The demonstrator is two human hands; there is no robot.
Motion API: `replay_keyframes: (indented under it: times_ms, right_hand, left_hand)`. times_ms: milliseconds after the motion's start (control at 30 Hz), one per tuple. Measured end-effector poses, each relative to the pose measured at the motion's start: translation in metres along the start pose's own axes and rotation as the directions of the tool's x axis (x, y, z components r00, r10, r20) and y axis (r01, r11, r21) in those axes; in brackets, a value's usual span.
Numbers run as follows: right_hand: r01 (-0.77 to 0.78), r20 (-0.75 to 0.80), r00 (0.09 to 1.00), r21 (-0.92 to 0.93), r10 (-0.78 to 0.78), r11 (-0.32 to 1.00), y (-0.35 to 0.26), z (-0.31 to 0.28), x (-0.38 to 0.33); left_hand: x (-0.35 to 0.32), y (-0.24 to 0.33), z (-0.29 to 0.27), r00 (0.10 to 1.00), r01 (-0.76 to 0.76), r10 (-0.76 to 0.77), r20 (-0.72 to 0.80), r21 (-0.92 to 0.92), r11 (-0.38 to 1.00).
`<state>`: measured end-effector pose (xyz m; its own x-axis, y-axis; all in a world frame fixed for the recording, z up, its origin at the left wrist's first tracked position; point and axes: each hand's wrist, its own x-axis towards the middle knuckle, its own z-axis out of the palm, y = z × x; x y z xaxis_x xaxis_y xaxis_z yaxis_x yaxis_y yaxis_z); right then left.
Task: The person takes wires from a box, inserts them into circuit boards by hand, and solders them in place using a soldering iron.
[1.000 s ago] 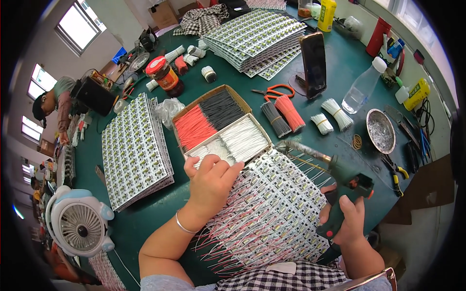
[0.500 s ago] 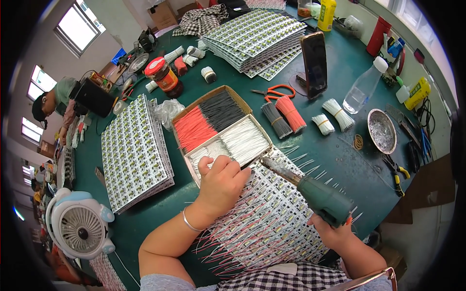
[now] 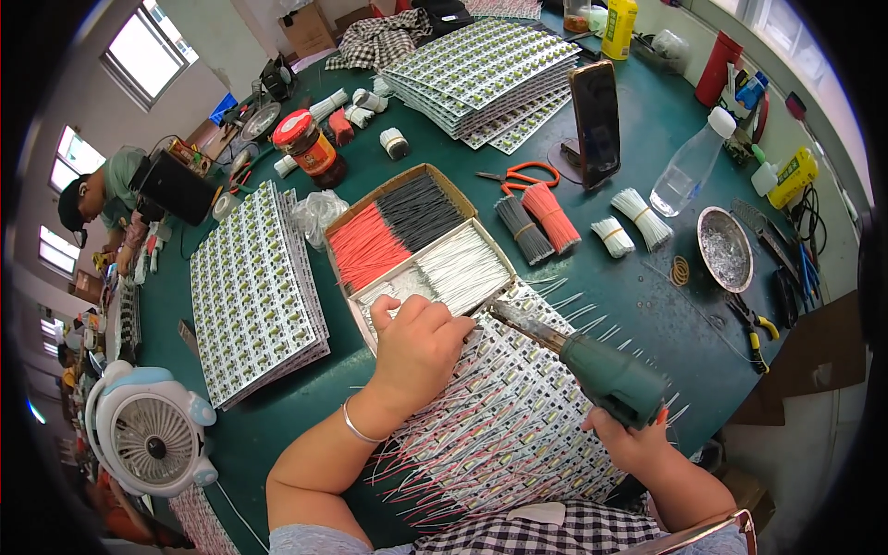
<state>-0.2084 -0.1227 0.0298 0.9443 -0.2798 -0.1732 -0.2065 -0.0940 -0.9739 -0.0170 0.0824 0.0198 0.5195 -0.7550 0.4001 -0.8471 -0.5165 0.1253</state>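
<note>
My left hand [image 3: 418,344] is closed over the top edge of a panel of small circuit boards [image 3: 504,421] with red and white wires sticking out of it; the fingers pinch something thin that I cannot make out. My right hand [image 3: 629,442] grips a green soldering gun [image 3: 606,370]. Its metal tip [image 3: 504,313] points left and sits just right of my left fingers. Right behind the hands stands a cardboard box [image 3: 413,240] with compartments of red, black and white wires.
A stack of circuit panels [image 3: 254,291] lies at the left, another stack [image 3: 486,79] at the back. Wire bundles [image 3: 541,222], orange scissors [image 3: 518,176], an upright phone [image 3: 597,120], a plastic bottle [image 3: 684,171], a metal dish [image 3: 726,250], a red-lidded jar [image 3: 310,148] and a small fan [image 3: 148,430] surround me. Another person [image 3: 97,190] works at the far left.
My right hand lifted the green soldering gun from the table's right side and brought its tip to the panel by my left hand. The left hand shifted slightly toward the box.
</note>
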Motion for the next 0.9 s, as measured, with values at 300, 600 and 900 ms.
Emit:
replay_keyframes:
  times_ms: [300,600,900]
  right_hand:
    - [0.035,0.017,0.999,-0.046,-0.034,0.998,-0.002,0.002,0.004]
    - [0.032,0.027,0.999,-0.01,-0.032,0.999,-0.004,0.004,0.008]
    - [0.147,0.033,0.989,0.011,-0.147,0.989,-0.003,0.002,0.008]
  left_hand:
    - [0.005,-0.001,-0.003,0.997,0.059,-0.053,0.052,-0.128,0.99]
    - [0.007,-0.005,-0.001,0.989,0.102,-0.08,0.127,-0.183,0.978]
    - [0.007,-0.004,-0.01,0.985,0.047,-0.03,0.172,-0.096,0.994]
